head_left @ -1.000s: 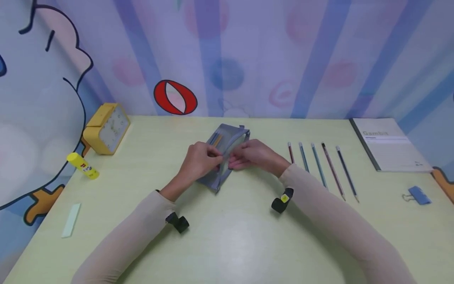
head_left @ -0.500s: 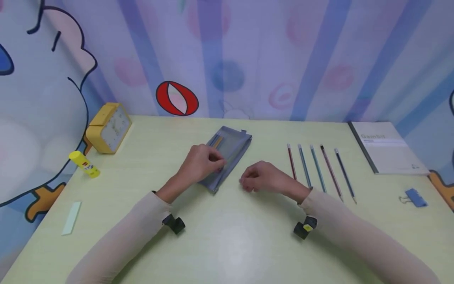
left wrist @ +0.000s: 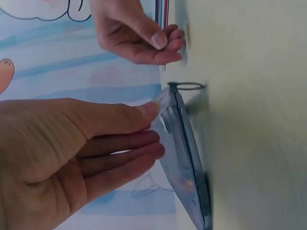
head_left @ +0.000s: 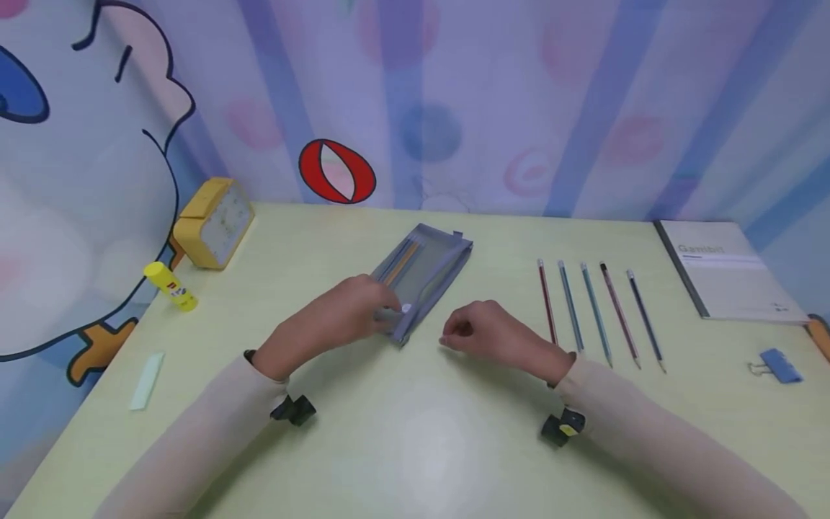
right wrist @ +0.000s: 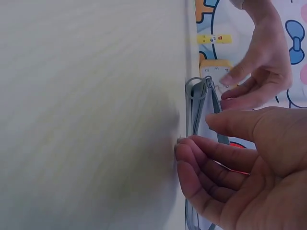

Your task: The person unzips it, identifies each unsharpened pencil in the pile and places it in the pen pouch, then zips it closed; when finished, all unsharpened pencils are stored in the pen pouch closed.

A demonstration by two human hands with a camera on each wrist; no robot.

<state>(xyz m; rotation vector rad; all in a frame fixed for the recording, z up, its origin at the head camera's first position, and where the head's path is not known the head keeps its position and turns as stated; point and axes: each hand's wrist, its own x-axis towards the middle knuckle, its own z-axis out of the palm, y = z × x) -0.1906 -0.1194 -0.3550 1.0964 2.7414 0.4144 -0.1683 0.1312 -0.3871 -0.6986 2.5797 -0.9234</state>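
A grey see-through zip pencil case (head_left: 431, 263) lies slanted at the middle of the table, an orange and a dark pencil (head_left: 402, 263) showing through it. Its zip runs along the right side, and the two edges stand apart there. My left hand (head_left: 346, 310) pinches the near corner of the case, thumb on top in the left wrist view. A zip pull ring (right wrist: 195, 88) hangs at that end in the right wrist view. Just right of the case, my right hand (head_left: 496, 335) hovers low with loosely curled fingers and holds nothing.
Several pencils (head_left: 596, 313) lie in a row to the right. Beyond them are a notebook (head_left: 729, 270) and a blue binder clip (head_left: 781, 365). On the left stand a yellow clock (head_left: 214, 223) and a glue stick (head_left: 170, 286), with a pale green strip (head_left: 147, 380) nearer.
My right hand has let go of the case and drawn back to the right. The left hand has slid down from the case's middle to its near corner.
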